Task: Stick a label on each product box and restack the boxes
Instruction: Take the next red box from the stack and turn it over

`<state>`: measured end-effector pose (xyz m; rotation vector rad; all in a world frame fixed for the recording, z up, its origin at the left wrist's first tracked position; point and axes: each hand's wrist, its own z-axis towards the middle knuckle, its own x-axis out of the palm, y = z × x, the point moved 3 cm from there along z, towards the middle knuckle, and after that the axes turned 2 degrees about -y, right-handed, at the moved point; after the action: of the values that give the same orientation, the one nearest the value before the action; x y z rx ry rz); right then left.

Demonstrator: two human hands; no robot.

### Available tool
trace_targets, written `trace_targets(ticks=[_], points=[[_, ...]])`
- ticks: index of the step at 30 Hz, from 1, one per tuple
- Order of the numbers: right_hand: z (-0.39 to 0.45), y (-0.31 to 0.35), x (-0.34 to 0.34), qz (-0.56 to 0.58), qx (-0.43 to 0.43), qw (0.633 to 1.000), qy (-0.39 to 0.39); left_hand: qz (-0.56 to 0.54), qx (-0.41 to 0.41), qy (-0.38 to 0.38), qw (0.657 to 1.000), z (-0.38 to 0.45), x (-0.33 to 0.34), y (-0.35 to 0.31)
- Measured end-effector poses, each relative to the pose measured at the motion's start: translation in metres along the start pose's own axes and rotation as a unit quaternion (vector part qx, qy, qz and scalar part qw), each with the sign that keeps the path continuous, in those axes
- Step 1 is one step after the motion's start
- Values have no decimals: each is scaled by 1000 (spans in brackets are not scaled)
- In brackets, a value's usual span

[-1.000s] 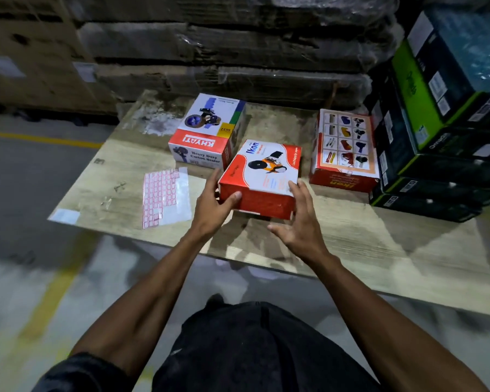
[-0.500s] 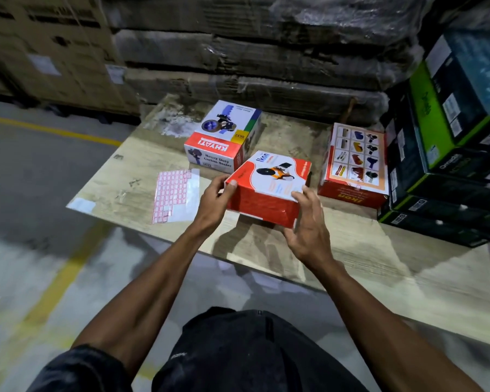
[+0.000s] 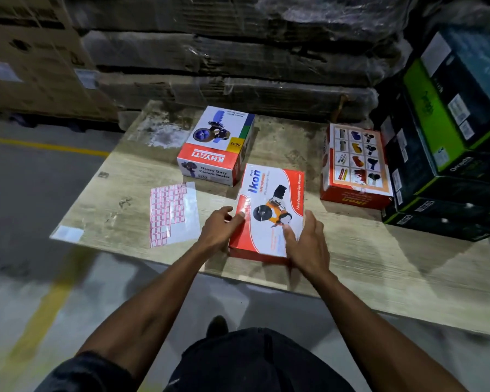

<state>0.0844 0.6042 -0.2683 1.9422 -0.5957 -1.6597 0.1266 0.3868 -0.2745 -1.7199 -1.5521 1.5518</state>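
Label sheet [image 3: 172,213] left of Ikon box [image 3: 269,210]; Khyati box [image 3: 215,145] behind.

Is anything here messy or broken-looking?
Nothing looks broken. The sheet of red-bordered labels lies crooked on the pale wooden board, and a whitish scuffed patch marks the board's far left corner. The red and white Ikon box looks undamaged.

Low wooden board [image 3: 379,264] on warehouse floor carries everything. Ikon box [image 3: 269,210] lies flat near its front edge; KHYATI box [image 3: 215,145] just behind-left of it, label sheet [image 3: 171,213] to its left. Second Ikon box [image 3: 354,162] sits right of it, black-green cartons [image 3: 436,193] beyond that.
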Motion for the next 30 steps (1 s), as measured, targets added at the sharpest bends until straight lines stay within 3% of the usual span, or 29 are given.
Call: trace_targets(ticks=[5, 9, 14, 17, 21, 25, 30], points=[[57, 10, 13, 120, 121, 983, 64, -62, -35, 75, 995, 46, 7, -15], [80, -2, 27, 231, 188, 951, 84, -80, -16, 82, 993, 62, 10, -27], [66, 34, -12, 298, 135, 945, 28, -106, 37, 62, 992, 58, -6, -55], [66, 54, -35, 332, 73, 940, -10, -113, 123, 44, 985, 53, -20, -78], [66, 76, -58, 286, -20, 956, -59, -23, 253, 4, 967, 45, -35, -101], [63, 81, -67, 240, -80, 964, -83, 51, 312, -37, 948, 34, -45, -111], [52, 74, -64, 233, -135, 959, -83, -62, 311, -1, 948, 25, -49, -106]])
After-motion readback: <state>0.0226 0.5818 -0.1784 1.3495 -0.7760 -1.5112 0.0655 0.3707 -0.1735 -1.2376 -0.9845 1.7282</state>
